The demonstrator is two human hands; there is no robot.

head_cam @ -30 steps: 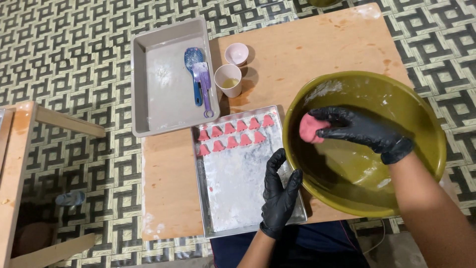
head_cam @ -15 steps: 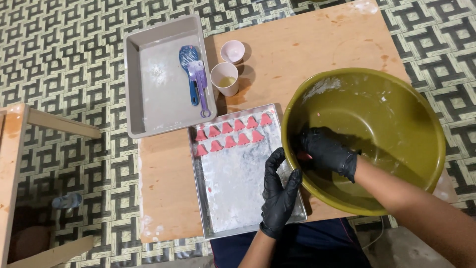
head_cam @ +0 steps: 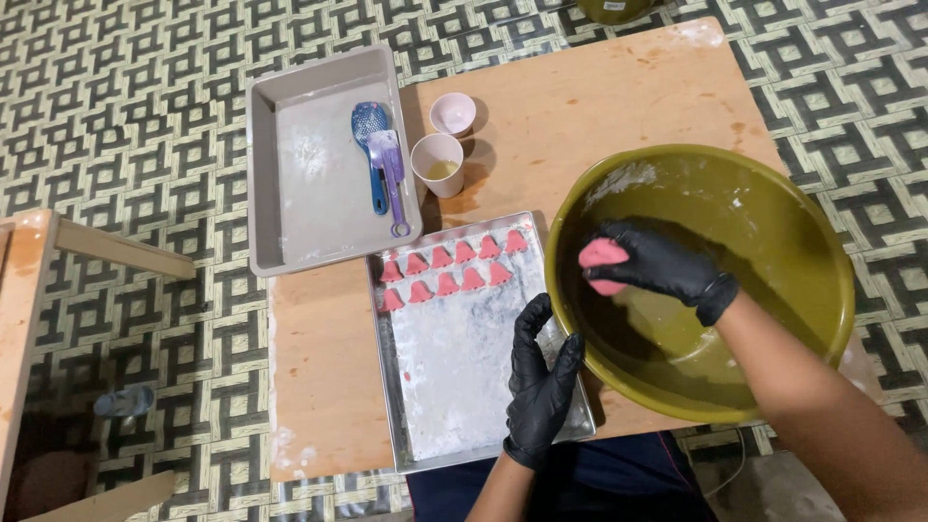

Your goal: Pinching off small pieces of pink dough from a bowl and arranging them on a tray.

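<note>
My right hand (head_cam: 662,266), in a black glove, is inside the big olive-green bowl (head_cam: 773,203) near its left wall and grips a lump of pink dough (head_cam: 597,257). My left hand (head_cam: 541,382), also gloved, rests flat with fingers spread on the floured metal baking tray (head_cam: 454,377), close to the bowl's rim. Several small pink shaped dough pieces (head_cam: 449,271) lie in two rows at the tray's far end.
A grey rectangular pan (head_cam: 290,184) at the far left holds a blue scoop (head_cam: 370,135) and a lilac spoon (head_cam: 391,179). Two small cups (head_cam: 437,159) stand beside it. The low wooden table (head_cam: 599,87) sits on a patterned floor mat; a wooden stool edge (head_cam: 29,290) is at left.
My right hand pressed down low against the bowl's left side, then lifted the pink dough back up along the wall. My left hand stayed on the tray.
</note>
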